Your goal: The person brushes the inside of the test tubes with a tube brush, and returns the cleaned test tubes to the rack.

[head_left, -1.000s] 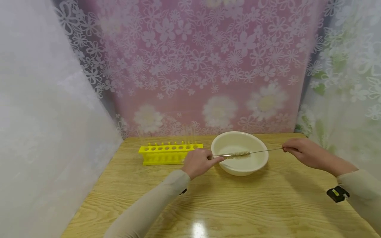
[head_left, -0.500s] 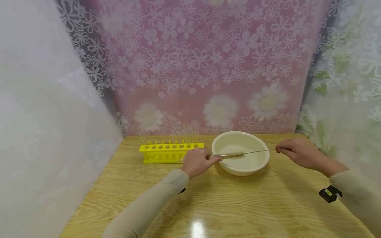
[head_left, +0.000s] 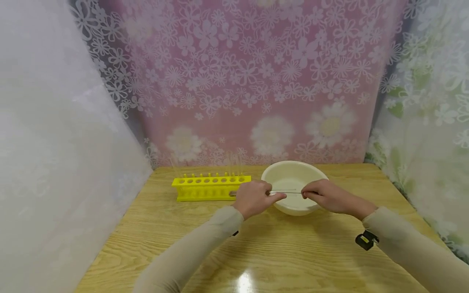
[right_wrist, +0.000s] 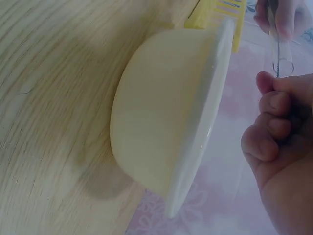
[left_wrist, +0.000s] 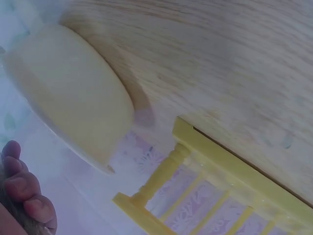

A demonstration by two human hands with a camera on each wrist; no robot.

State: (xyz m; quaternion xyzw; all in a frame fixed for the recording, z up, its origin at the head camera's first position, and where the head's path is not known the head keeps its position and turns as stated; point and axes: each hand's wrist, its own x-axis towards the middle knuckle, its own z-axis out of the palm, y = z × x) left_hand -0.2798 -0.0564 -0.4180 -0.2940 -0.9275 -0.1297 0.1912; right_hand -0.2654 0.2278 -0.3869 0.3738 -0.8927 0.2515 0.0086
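Observation:
My left hand [head_left: 254, 198] grips a clear glass test tube [head_left: 282, 191] lying level above the near part of a cream basin [head_left: 276, 173]. The tube's mouth points right, and its closed end shows left of the hand with the bristles of a test tube brush [head_left: 233, 193] inside. My right hand [head_left: 327, 196] pinches the brush's thin wire stem close to the tube's mouth. In the right wrist view the wire runs into the tube mouth [right_wrist: 282, 66], just beyond the fingertips. Curled fingers [left_wrist: 39, 208] of the left hand show in the left wrist view.
A yellow test tube rack [head_left: 210, 181] stands left of the basin, partly behind the left hand. Several clear test tubes [head_left: 236, 165] stand in it, most at its right end. The wooden table [head_left: 293, 252] ends at a floral curtain [head_left: 227, 101]; more curtains hang on both sides.
My right hand has moved left toward the left hand, and the brush bristles have slid from the tube's mouth deep into its closed end. The left hand has shifted slightly right.

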